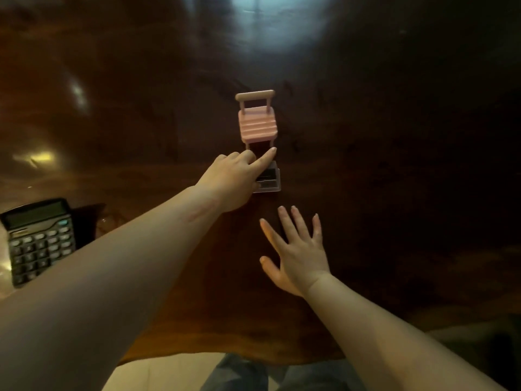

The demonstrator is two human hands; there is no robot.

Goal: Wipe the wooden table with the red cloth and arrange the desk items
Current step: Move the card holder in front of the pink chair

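A small pink chair-shaped stand (257, 121) sits upright near the middle of the dark wooden table (394, 165). Just in front of it lies a small clear plastic box (271, 179) with dark contents. My left hand (236, 180) reaches across and covers the box's left side, index finger stretched toward the stand's front legs, other fingers curled; whether it grips the box is hidden. My right hand (296, 249) hovers flat with fingers spread, nearer to me than the box. No red cloth is in view.
A black calculator (39, 239) lies at the left edge, partly behind my left forearm. The table's wavy near edge (225, 356) runs above my legs. Bright reflections mark the far and left parts of the polished top.
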